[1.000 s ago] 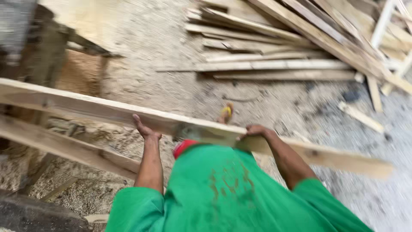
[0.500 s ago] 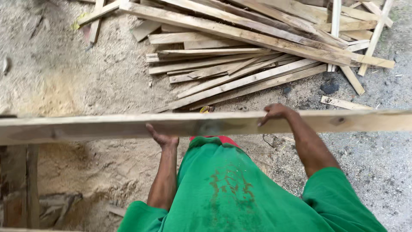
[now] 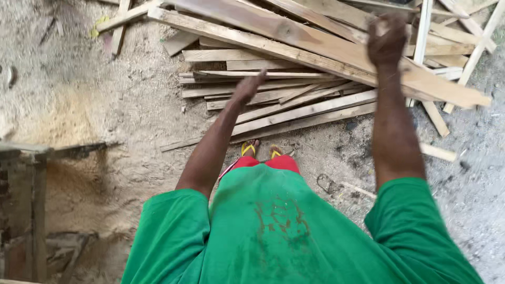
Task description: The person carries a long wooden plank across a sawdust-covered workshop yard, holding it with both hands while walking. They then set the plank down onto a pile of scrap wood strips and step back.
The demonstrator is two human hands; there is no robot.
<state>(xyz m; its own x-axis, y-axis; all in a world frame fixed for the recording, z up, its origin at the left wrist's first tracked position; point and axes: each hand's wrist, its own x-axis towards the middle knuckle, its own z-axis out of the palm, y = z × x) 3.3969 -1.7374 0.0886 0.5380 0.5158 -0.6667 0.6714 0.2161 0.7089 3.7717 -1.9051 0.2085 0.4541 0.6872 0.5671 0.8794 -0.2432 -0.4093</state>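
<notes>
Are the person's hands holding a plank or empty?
Empty. The left hand and the right hand are raised with nothing in them, above the pile of planks on the ground.

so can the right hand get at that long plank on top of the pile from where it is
Probably yes. The right hand is raised directly over the long plank on top of the wood pile, with nothing between them, though motion blur hides whether they touch.
</notes>
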